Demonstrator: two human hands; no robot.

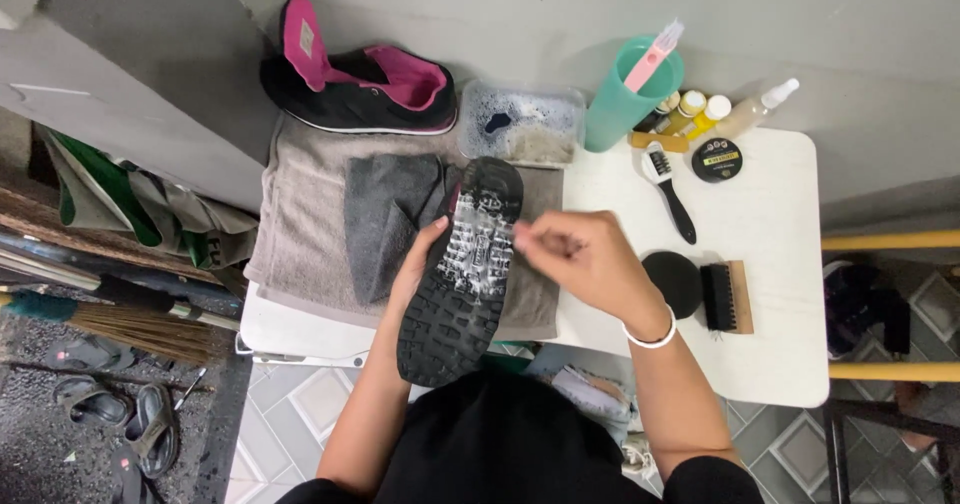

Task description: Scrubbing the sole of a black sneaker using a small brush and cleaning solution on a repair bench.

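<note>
My left hand (418, 264) holds a black shoe (455, 299) sole-up over the table's front edge; white foam covers the middle of the sole. My right hand (580, 254) is closed on something small and blurred against the foamy sole; I cannot tell what it is. A white band circles my right wrist. The matching black and pink shoe (365, 89) lies on its side at the back. Under the held shoe a dark grey cloth (385, 214) lies on a larger grey towel (300, 224).
On the white table (770, 264): a clear tub of soapy water (520, 124), a teal cup (625, 89) holding a pink brush, small bottles (700, 109), a round tin (717, 159), a black-handled brush (670, 189), a wooden brush (728, 297), a black round pad (672, 282). Broom and sandals lie left.
</note>
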